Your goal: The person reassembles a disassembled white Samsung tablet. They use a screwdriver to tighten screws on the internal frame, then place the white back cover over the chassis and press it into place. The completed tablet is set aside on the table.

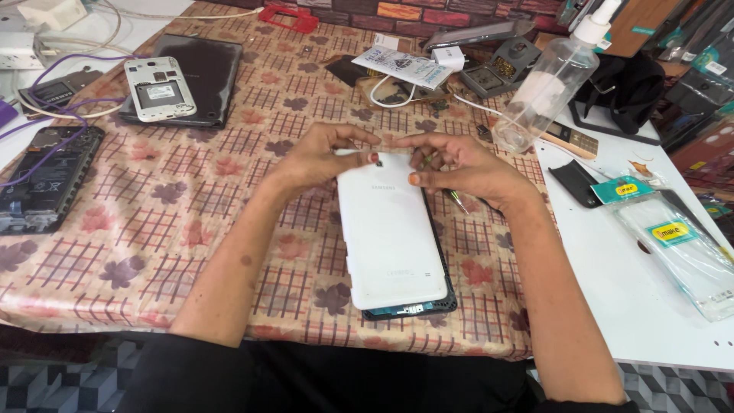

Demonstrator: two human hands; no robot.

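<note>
Hands meet at the far end of a white tablet back cover [388, 229], which lies lengthwise in the middle of the table on a patterned tablecloth [191, 206]. The cover sits on top of the dark tablet body [413, 309], shifted slightly so that a strip of the body shows along the near edge and the right side. The left hand [321, 157] curls over the cover's far left corner, fingers bent and thumb pressed against the edge. The right hand [459, 164] grips the far right corner in the same way, its thumb flat on the white surface and its fingers hooked over the end. Both hands pinch the cover's top edge; whether anything is tucked under the fingers I cannot tell. A thin metal tool [459, 201] pokes out just beside the right wrist, lying on the cloth.

Farther off to the left rest a white phone [159, 89] with its back removed, lying on a dark tablet [200, 73], and an opened black phone [46, 180] near purple wires. A clear spray bottle [547, 88] stands tilted to the right of the hands, and clear packaged phone cases [677, 248] lie on the white tabletop at the right.
</note>
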